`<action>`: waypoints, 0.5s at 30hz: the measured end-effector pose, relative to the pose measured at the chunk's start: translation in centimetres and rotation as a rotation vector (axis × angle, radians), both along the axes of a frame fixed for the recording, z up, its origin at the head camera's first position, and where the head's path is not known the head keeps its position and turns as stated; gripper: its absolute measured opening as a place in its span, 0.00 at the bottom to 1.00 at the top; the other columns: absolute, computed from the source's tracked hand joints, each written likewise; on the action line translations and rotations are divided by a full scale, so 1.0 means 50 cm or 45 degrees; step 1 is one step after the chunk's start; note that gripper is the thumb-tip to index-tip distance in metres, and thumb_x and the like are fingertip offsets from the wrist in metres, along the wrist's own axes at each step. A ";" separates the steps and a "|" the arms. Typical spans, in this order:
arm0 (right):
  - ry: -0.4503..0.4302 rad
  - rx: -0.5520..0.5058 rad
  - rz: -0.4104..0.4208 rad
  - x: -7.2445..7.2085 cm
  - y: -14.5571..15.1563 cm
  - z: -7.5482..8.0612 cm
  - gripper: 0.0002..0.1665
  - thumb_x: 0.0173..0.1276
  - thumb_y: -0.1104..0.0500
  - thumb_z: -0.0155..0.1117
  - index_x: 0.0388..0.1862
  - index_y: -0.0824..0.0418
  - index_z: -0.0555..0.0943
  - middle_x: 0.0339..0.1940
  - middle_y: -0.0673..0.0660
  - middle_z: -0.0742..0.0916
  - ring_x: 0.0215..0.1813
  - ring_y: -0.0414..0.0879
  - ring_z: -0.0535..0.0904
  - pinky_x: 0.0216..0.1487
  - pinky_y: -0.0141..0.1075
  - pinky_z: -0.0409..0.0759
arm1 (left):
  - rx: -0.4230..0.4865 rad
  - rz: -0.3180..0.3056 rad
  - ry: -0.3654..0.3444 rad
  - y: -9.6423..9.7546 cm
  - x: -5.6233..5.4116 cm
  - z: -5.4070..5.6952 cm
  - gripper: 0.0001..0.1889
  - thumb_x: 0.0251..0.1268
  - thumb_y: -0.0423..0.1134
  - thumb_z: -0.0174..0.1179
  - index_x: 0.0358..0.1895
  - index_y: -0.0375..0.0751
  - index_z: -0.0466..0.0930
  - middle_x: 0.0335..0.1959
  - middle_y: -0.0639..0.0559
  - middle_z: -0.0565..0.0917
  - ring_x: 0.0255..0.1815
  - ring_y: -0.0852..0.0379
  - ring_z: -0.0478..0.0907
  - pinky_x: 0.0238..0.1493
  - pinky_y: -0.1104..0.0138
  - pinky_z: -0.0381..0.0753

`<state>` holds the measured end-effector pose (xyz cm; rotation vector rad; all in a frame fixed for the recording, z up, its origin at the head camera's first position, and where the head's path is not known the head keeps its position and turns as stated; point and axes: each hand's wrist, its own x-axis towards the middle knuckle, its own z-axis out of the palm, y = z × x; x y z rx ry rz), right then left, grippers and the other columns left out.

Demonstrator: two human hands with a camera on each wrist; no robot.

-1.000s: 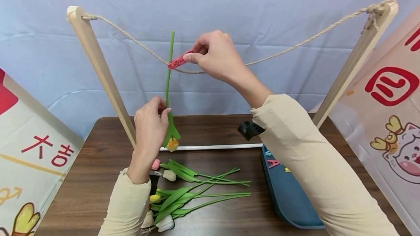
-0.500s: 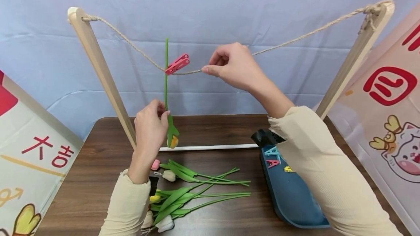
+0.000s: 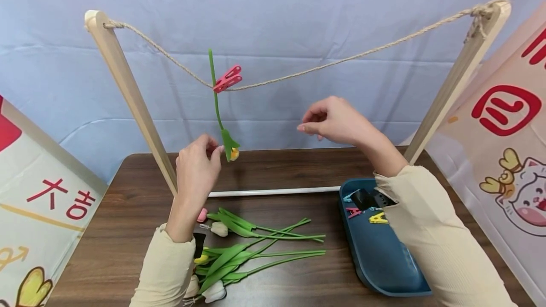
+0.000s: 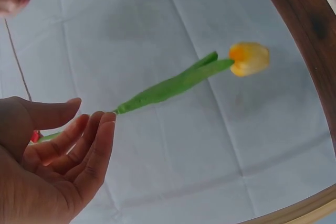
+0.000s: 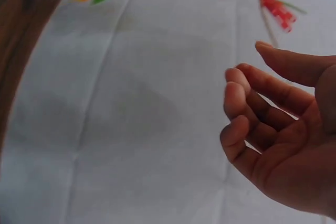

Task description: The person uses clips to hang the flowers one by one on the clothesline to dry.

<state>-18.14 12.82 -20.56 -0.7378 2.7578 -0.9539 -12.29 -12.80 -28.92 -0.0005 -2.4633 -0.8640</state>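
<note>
A yellow tulip (image 3: 233,154) hangs head down from the twine (image 3: 298,74), its green stem clamped there by a pink clothespin (image 3: 228,79). My left hand (image 3: 198,167) is close beside the tulip's leaves, with a gap between thumb and fingers in the left wrist view; the stem passes behind the fingertips (image 4: 107,118) there. To the right, below the twine, my right hand (image 3: 334,120) is in the air with loosely bent fingers and nothing in them. The right wrist view shows the clothespin (image 5: 278,11) beyond that hand's thumb.
Wooden posts (image 3: 128,89) hold up the twine at both sides, with a white rod (image 3: 277,192) low between them. Several tulips (image 3: 239,250) lie on the brown table (image 3: 106,231). At right, a blue tray (image 3: 386,262) holds clothespins, including a yellow one (image 3: 377,218).
My right hand has let go of the clothespin, touched the twine, then moved right and down away from it. My left hand has released the stem, and the tulip has swung up and right.
</note>
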 end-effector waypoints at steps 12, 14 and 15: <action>-0.229 0.111 -0.075 -0.022 0.159 -0.152 0.07 0.63 0.61 0.59 0.32 0.65 0.82 0.16 0.52 0.79 0.20 0.44 0.75 0.23 0.36 0.68 | -0.047 -0.011 -0.039 0.005 0.006 -0.010 0.06 0.58 0.35 0.61 0.29 0.36 0.79 0.21 0.46 0.79 0.20 0.49 0.74 0.24 0.58 0.71; -0.274 0.118 -0.089 -0.022 0.185 -0.178 0.07 0.63 0.64 0.58 0.31 0.66 0.82 0.17 0.52 0.80 0.20 0.45 0.76 0.23 0.36 0.69 | -0.053 -0.012 -0.039 0.006 0.007 -0.011 0.06 0.58 0.36 0.61 0.29 0.36 0.79 0.20 0.46 0.79 0.20 0.50 0.74 0.24 0.58 0.70; -0.295 0.117 -0.092 -0.022 0.197 -0.191 0.07 0.63 0.65 0.57 0.31 0.67 0.81 0.18 0.52 0.80 0.21 0.46 0.76 0.24 0.36 0.70 | -0.057 -0.013 -0.039 0.006 0.007 -0.012 0.06 0.58 0.36 0.61 0.29 0.36 0.79 0.20 0.46 0.79 0.19 0.50 0.74 0.23 0.58 0.70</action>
